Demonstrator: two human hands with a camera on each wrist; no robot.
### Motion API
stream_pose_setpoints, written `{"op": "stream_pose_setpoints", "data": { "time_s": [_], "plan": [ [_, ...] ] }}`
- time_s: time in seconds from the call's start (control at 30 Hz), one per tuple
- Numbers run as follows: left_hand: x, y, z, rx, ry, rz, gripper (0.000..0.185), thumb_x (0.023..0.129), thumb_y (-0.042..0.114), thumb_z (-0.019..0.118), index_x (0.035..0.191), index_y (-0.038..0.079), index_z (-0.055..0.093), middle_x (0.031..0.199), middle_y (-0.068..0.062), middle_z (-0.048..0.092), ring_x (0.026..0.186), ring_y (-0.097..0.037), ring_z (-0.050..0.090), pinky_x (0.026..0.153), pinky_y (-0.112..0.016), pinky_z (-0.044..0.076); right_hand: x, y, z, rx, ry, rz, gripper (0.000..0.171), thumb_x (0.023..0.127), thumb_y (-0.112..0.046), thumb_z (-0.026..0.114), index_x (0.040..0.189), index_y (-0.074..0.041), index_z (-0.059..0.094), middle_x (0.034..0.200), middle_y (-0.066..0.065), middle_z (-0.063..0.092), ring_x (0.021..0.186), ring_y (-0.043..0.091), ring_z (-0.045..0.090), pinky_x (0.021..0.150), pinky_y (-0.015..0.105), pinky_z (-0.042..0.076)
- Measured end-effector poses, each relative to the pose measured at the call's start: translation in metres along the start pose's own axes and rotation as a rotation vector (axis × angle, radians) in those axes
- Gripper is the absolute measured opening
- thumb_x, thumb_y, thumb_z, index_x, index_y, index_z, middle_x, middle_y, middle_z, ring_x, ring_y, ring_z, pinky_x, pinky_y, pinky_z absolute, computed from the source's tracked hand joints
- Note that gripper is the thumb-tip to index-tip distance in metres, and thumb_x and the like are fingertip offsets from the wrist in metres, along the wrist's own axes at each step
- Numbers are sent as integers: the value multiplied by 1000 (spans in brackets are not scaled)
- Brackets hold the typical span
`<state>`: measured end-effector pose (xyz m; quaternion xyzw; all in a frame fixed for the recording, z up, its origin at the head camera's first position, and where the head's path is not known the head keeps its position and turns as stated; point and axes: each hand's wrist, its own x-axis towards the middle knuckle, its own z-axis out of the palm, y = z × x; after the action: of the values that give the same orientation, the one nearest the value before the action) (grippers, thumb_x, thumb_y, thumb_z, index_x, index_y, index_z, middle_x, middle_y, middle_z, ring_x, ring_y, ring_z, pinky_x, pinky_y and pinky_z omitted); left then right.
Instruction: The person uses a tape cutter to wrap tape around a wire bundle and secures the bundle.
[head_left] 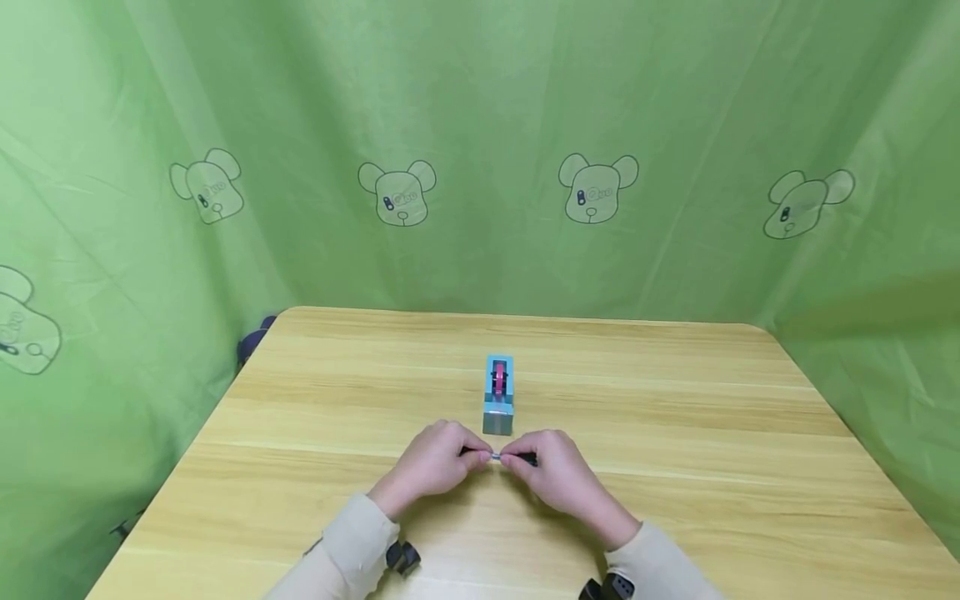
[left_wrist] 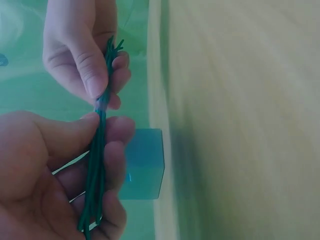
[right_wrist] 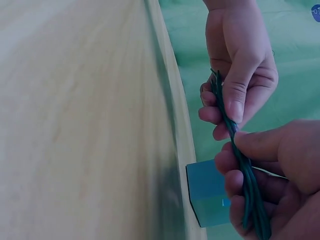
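Both hands hold a bundle of thin dark green strands [left_wrist: 95,170] between them, low over the table. A shiny, clear band that looks like tape [left_wrist: 101,105] wraps the bundle's middle. My left hand [head_left: 438,458] pinches it on one side of the band, thumb against fingers. On the other side my right hand [head_left: 555,471] pinches it the same way, fingertips close to the left ones. Loose strand ends stick out past each grip. Just beyond the hands stands a blue tape dispenser [head_left: 498,420] with a pink core in it.
The wooden table [head_left: 675,400] spreads out on all sides of the hands. Behind it and along its sides hangs a green curtain [head_left: 495,250] with bear-head prints. Something purple [head_left: 253,340] shows beside the table's far left corner.
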<state>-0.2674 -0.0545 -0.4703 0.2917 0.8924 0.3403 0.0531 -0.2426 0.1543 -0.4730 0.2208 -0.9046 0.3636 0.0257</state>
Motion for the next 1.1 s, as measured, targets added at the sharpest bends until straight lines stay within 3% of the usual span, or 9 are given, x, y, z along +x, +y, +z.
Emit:
{"op": "stream_pose_setpoints", "data": {
  "time_s": [0.2,0.47,0.77,1.0,1.1],
  "plan": [
    [2,0,-4,-7,-28,-1,17,98,17,63,93,12,78,77,8,69,59,-3,52,63,-23,47,-1,-1,2,-34,42,1,8,88,-12,76,92,-17,80,91,-7,74,88,8,68,79,31,54],
    [3,2,-7,-2,-94,-17,18,98,17,62,92,11,77,74,9,68,62,-2,55,67,-23,48,-1,-2,5,-54,88,-7,9,85,-11,78,92,-17,79,91,-8,74,86,7,68,79,31,54],
    [4,-1,-2,28,-16,2,13,94,19,68,89,13,78,71,13,65,63,-1,56,70,-23,50,0,-4,6,-57,122,24,10,82,-12,81,90,-17,79,91,-7,74,89,11,69,81,34,55],
    [4,-1,1,56,33,6,10,92,18,71,90,14,80,75,14,68,65,1,57,70,-23,51,1,-2,1,-7,33,35,8,89,-14,74,96,-16,78,97,-5,73,93,13,67,84,36,54],
    [4,-1,2,66,51,8,10,92,18,71,92,14,81,80,13,71,66,2,57,70,-22,51,2,-1,-4,22,-45,57,10,94,-14,67,97,-15,77,88,-5,72,77,10,63,72,32,53]
  ]
}}
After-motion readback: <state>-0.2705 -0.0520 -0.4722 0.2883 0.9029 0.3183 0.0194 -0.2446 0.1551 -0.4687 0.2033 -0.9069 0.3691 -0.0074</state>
